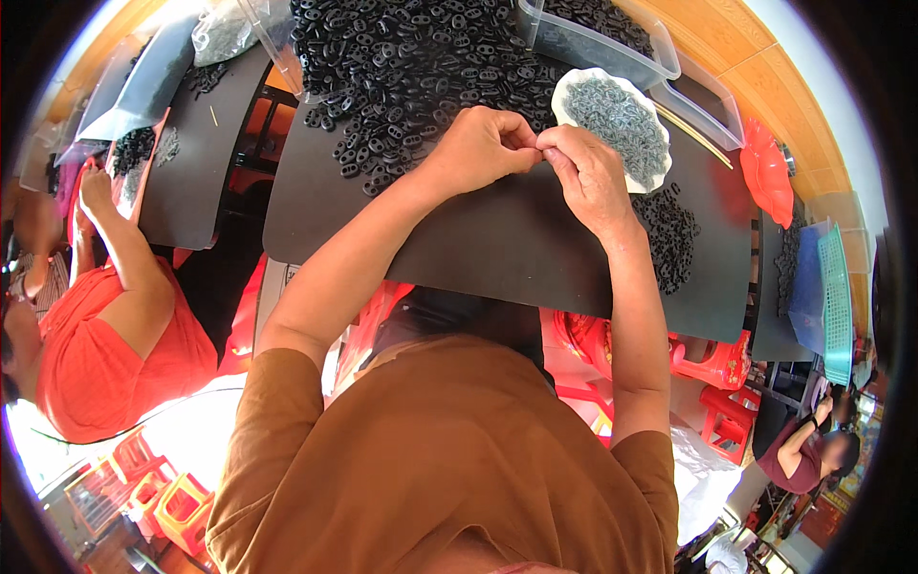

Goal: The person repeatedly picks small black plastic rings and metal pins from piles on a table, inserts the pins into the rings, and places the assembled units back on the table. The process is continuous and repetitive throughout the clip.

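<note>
My left hand (486,145) and my right hand (585,172) meet over the dark table (497,244), both closed with fingertips pinched together. Whatever lies between the fingertips is too small or hidden to make out. Beyond my left hand spreads a large heap of black oval plastic pieces with two holes (402,77). Just past my right hand stands a white scalloped dish (643,184) filled with small clear, greyish pieces (617,120). Beside my right wrist lies a smaller pile of little black parts (674,244).
A clear plastic bin (602,57) of black pieces stands at the far right, with thin sticks (693,134) near it. Farther right are a red dish (765,172) and a teal basket (835,306). A person in red (124,335) sits at the left table. Red stools (727,421) stand below.
</note>
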Demonstrator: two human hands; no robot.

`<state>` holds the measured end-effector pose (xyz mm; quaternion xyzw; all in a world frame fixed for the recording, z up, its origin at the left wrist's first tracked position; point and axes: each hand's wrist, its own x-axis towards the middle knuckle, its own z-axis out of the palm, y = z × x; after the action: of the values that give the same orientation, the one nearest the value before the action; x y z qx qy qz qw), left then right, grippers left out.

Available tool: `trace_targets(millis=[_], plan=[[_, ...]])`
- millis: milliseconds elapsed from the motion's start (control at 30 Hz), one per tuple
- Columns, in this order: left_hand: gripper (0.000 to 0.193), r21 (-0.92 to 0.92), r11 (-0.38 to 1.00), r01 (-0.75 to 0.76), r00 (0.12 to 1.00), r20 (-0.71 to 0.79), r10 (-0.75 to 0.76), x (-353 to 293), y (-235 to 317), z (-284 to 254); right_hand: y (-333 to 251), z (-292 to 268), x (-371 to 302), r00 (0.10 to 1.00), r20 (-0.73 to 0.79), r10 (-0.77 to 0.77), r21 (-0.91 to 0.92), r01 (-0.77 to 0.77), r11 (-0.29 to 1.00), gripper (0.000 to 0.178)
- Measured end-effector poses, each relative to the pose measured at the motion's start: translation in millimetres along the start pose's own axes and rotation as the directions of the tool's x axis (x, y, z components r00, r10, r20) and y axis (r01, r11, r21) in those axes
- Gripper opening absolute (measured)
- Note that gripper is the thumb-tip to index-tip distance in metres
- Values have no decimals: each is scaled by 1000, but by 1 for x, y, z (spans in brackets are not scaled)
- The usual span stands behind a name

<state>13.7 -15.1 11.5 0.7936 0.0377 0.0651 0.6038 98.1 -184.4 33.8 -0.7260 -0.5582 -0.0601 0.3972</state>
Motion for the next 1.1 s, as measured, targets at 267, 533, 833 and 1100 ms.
trace_targets(millis=[267,533,833,1100], plan=[[14,-273,960,58,997,74,-39,3,-3,0,9,-4,-5,941,106,322,329,-339,881,12],[15,-322,941,105,994,5,-109,4,-2,-2,8,-6,-4,913,101,396,368,-404,837,14],[14,-319,945,73,997,7,-75,3,-3,3,8,1,-3,964,32,264,124,-266,956,14],[12,-443,896,21,997,-53,-50,4,-6,13,-1,-1,-2,901,11,434,393,-403,826,19]])
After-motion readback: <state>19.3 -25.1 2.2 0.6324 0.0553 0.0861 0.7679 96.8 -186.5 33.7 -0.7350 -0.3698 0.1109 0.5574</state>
